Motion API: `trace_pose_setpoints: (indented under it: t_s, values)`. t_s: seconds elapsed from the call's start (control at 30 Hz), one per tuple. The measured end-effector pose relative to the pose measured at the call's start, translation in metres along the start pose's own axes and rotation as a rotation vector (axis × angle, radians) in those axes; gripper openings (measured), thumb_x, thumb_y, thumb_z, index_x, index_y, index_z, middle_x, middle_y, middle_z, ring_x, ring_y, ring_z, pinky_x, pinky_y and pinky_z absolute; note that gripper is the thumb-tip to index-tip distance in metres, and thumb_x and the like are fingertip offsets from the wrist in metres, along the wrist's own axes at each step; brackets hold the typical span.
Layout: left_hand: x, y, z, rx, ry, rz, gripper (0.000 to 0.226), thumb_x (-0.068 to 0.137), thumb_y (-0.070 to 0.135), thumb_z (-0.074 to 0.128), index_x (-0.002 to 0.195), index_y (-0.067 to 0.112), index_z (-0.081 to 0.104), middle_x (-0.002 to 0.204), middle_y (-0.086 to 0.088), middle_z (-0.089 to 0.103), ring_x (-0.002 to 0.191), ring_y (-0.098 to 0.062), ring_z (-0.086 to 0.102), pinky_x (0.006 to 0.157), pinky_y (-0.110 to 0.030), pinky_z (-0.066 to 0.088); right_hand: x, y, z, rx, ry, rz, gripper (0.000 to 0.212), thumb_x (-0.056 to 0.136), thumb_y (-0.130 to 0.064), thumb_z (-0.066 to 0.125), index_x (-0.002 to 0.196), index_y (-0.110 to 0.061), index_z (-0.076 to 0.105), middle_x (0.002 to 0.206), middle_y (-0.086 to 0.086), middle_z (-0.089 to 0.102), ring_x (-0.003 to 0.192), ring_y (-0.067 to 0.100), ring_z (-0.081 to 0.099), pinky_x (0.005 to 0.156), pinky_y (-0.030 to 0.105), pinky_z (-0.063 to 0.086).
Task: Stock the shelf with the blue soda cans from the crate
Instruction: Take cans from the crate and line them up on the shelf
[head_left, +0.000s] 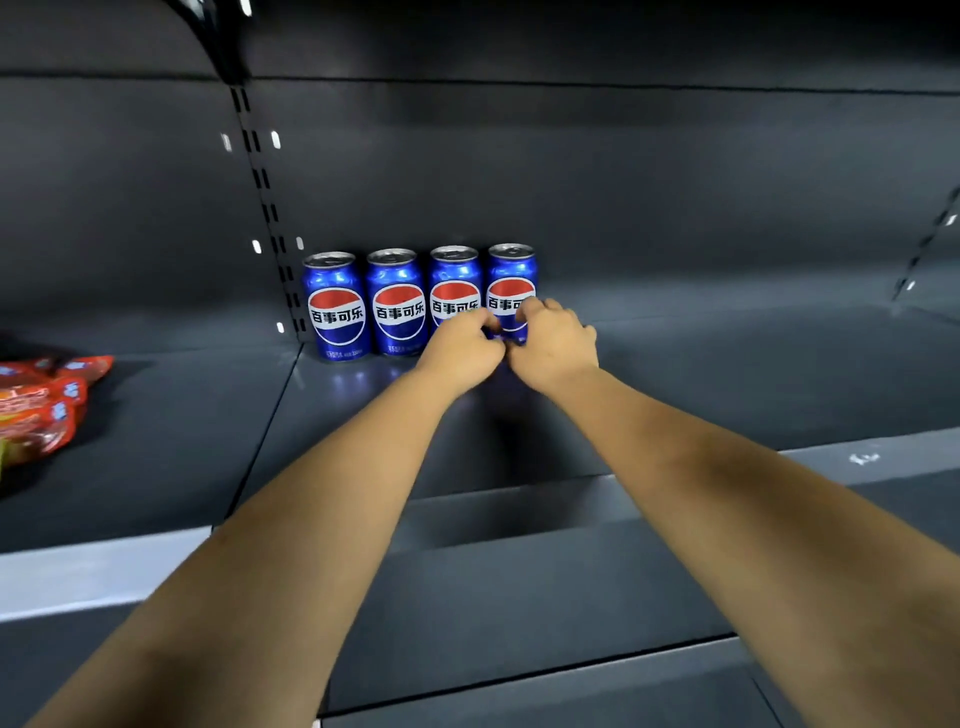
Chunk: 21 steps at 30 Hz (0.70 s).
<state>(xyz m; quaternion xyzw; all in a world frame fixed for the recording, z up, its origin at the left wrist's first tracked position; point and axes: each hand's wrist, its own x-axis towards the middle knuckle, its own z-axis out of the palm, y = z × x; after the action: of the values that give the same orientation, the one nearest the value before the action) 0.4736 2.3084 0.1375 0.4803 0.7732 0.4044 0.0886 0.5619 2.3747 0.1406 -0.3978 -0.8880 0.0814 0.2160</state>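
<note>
Shelf lip (104, 571): bare grey edge nearest the camera; crate not in view.
Left hand (460, 351): fingers curled round the base of the 4th can; touching the 3rd can's front.
Right hand (553, 343): fingers curled on the same can's right side.
4th can (511, 275): upright at the back, right end of a row of 4 blue cans (400, 301).
Risk: a hard shove could tip it or knock its neighbour; letting go unevenly could turn the label off-front.
Far left: red snack packets (47, 405), well apart.
</note>
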Motion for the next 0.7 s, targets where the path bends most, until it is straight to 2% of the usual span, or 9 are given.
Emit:
trace_pose_setpoints:
  t_s: [0.1, 0.3, 0.5, 0.7]
  values:
    - [-0.016, 0.018, -0.008, 0.147, 0.019, -0.013, 0.025, 0.085, 0.009, 0.050, 0.108, 0.013, 0.059, 0.086, -0.003, 0.058, 0.081, -0.021, 0.052, 0.066, -0.026, 0.036, -0.019, 0.000, -0.023, -0.055, 0.012, -0.077, 0.046, 0.089, -0.028, 0.054, 0.131, -0.011, 0.044, 0.127, 0.010, 0.050, 0.119, 0.029, 0.047, 0.096, 0.039, 0.037]
    - [-0.059, 0.058, -0.008, 0.457, 0.121, -0.014, 0.027, 0.085, 0.019, 0.053, 0.112, 0.014, 0.056, 0.110, -0.008, 0.062, 0.102, -0.030, 0.058, 0.074, -0.033, 0.042, -0.061, 0.016, -0.058, -0.140, 0.042, -0.149, 0.047, 0.091, -0.039, 0.052, 0.128, -0.012, 0.045, 0.125, 0.008, 0.051, 0.117, 0.028, 0.048, 0.093, 0.036, 0.037]
    - [-0.108, 0.093, 0.009, 0.659, 0.156, -0.004, 0.032, 0.088, 0.025, 0.055, 0.117, 0.010, 0.053, 0.114, -0.012, 0.060, 0.104, -0.031, 0.057, 0.073, -0.035, 0.042, -0.108, 0.038, -0.084, -0.168, 0.023, -0.211, 0.045, 0.091, -0.037, 0.051, 0.128, -0.011, 0.044, 0.124, 0.009, 0.051, 0.116, 0.028, 0.049, 0.092, 0.038, 0.038]
    - [-0.159, 0.123, 0.031, 0.732, 0.158, -0.027, 0.031, 0.090, 0.023, 0.051, 0.116, 0.006, 0.051, 0.117, -0.013, 0.058, 0.107, -0.032, 0.056, 0.073, -0.034, 0.040, -0.153, 0.062, -0.107, -0.171, -0.003, -0.237, 0.043, 0.092, -0.036, 0.050, 0.125, -0.009, 0.044, 0.125, 0.010, 0.051, 0.116, 0.029, 0.048, 0.090, 0.036, 0.037]
